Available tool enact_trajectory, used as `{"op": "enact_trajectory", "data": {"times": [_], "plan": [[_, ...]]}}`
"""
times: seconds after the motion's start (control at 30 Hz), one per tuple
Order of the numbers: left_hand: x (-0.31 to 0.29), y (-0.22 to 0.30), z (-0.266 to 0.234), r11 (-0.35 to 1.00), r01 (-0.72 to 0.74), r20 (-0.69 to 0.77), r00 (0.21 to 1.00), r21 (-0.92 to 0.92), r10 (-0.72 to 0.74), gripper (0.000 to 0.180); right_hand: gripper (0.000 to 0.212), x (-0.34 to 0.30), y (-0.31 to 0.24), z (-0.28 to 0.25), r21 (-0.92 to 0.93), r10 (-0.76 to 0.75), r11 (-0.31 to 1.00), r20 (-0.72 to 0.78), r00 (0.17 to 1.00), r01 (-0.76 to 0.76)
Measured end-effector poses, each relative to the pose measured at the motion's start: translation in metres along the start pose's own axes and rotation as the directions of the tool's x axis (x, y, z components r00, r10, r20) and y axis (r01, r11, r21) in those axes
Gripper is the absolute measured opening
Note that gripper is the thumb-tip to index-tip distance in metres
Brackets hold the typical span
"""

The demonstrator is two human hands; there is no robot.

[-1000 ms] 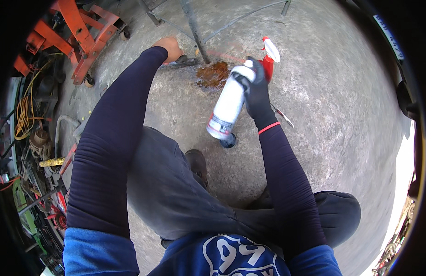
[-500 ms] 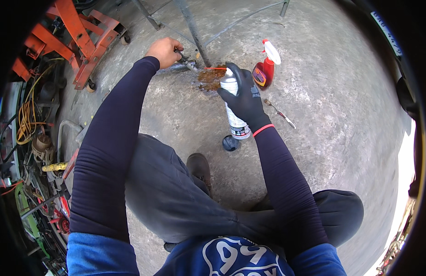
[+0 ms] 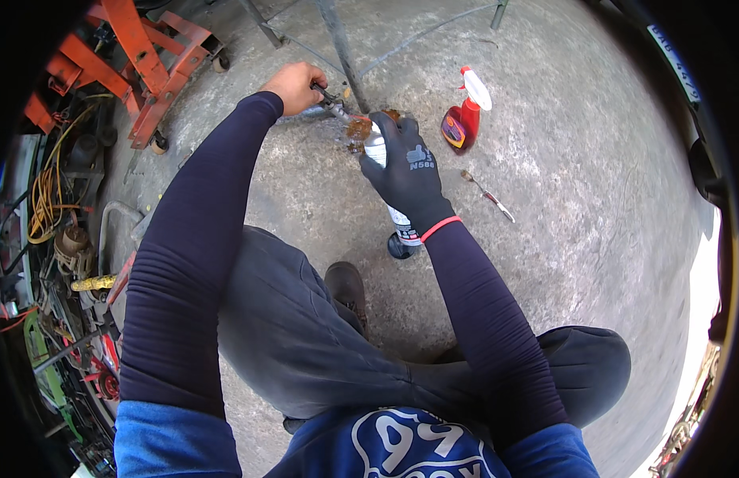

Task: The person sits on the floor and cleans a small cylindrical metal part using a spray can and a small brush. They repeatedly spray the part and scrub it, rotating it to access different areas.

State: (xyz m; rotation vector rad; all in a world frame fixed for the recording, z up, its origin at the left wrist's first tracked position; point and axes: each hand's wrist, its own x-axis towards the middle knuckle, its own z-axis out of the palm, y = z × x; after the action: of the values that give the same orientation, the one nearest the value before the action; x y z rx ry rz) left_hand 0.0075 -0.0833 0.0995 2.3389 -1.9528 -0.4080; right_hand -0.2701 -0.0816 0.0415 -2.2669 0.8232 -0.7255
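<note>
Head view: my bare left grip holds a small, dark-and-silver metal part near a wet brown stain on the grey concrete floor. My black-gloved right grip wraps a white cylindrical spray can, its red straw near that part. A red plastic spray bottle stands rightward.

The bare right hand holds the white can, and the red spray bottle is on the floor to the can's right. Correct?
Not quite: the right hand wears a black glove, as the head view shows. It does hold the white can, with the red spray bottle on the floor to the can's right.
</note>
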Motion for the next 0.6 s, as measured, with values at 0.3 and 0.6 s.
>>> {"op": "enact_trajectory", "data": {"times": [0.3,0.6], "plan": [[0.001,0.004,0.0,1.0,0.004,0.007,1.0,-0.018,-0.003,0.03,0.066,0.003,0.007,-0.005,0.039,0.015,0.999,-0.014,1.0,-0.015],[0.005,0.007,0.001,1.0,-0.012,0.022,1.0,0.021,0.011,0.031,0.063,0.005,0.001,-0.009,0.004,0.061,0.998,0.034,0.998,-0.061]]}}
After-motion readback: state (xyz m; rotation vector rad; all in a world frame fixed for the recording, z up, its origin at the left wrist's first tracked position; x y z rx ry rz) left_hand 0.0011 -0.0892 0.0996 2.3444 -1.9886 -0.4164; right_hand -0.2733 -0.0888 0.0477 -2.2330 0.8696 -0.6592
